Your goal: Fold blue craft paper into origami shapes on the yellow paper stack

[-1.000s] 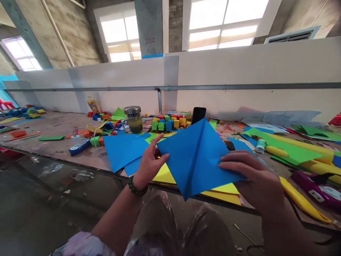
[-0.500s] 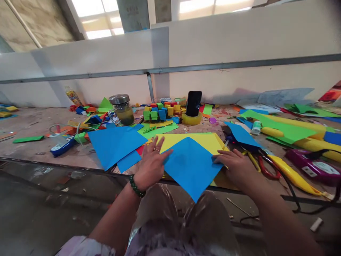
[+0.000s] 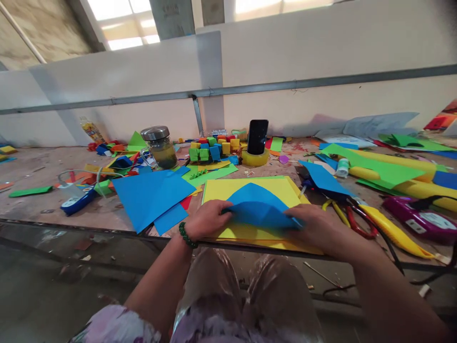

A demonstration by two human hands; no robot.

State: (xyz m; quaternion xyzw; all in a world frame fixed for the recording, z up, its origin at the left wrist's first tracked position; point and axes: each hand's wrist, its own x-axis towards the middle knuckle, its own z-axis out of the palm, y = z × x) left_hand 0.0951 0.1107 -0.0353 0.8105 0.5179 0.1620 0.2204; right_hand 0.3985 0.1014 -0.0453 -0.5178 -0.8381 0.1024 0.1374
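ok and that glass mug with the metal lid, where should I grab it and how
By its handle, I'd say, coming from the left: the loop sticks out on that side of the upright mug. Keep it level, as there's liquid inside. I wouldn't lift by the lid; I can't tell whether it's tight.

The one camera is sitting on the person's head and is facing forward and down, looking closely over both hands [image 3: 210, 219] at the table [image 3: 39, 202].
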